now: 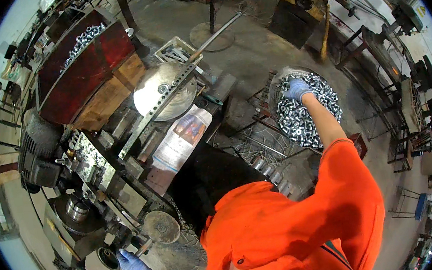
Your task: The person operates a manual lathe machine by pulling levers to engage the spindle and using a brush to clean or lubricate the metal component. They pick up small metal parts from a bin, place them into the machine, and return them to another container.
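My right hand (298, 89), in a blue glove, reaches into a round metal basin (279, 77) heaped with shiny, short cylindrical metal parts (308, 121). Its fingers are closed and curled down among the parts; what they hold is hidden. At the lower left, my left hand (134, 263), also gloved, is wrapped round a metal lever (144, 247) beside the machine. Near that lever is a round, dull metal disc (162, 226). The machine's bed (93, 160) is strewn with small metal bits. A shiny chuck-like cylinder (77, 208) sits at its left side.
A red metal bin (99, 55) with more metal parts stands at the upper left. Beside it are a large round plate (144, 92), a long perforated bar (170, 95) and a printed sack (180, 141). A broom (325, 36) leans at the back; metal racks (375, 57) line the right.
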A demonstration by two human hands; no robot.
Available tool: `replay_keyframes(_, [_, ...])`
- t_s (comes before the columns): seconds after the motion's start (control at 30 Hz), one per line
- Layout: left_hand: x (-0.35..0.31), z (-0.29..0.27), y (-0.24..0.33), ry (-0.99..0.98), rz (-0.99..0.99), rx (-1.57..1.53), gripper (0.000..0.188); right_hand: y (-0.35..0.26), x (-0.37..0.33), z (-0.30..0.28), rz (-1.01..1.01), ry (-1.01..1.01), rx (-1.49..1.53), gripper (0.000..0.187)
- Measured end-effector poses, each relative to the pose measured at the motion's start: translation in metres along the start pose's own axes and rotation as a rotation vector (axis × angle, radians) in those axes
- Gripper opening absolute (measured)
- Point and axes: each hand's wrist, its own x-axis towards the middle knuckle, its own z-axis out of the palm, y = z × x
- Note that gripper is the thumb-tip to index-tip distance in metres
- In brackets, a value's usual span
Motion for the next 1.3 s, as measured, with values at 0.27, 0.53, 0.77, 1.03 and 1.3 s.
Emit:
replay_keyframes(0.27, [0.002, -0.002, -0.001, -0.091, -0.124, -0.028, 0.036, -0.006, 0.015, -0.001, -0.129, -0.058, -0.199, 0.057])
replay_keyframes(0.53, [0.007, 0.001, 0.007, -0.081, -0.142, -0.042, 0.038, -0.001, 0.03, 0.006, -0.06, -0.139, -0.062, 0.059])
replay_keyframes(0.77, [-0.001, -0.018, 0.051, -0.078, -0.15, 0.118, 0.036, 0.001, 0.052, 0.031, -0.155, -0.088, 0.016, 0.064])
replay_keyframes(1.03, [-0.006, -0.012, 0.034, 0.08, 0.02, 0.304, 0.029, 0.003, 0.057, 0.042, -0.078, 0.017, -0.173, 0.065])
replay_keyframes(1.3, [0.004, -0.01, 0.034, -0.039, 0.013, 0.298, 0.025, -0.031, 0.015, 0.023, -0.468, 0.478, 0.754, 0.02])
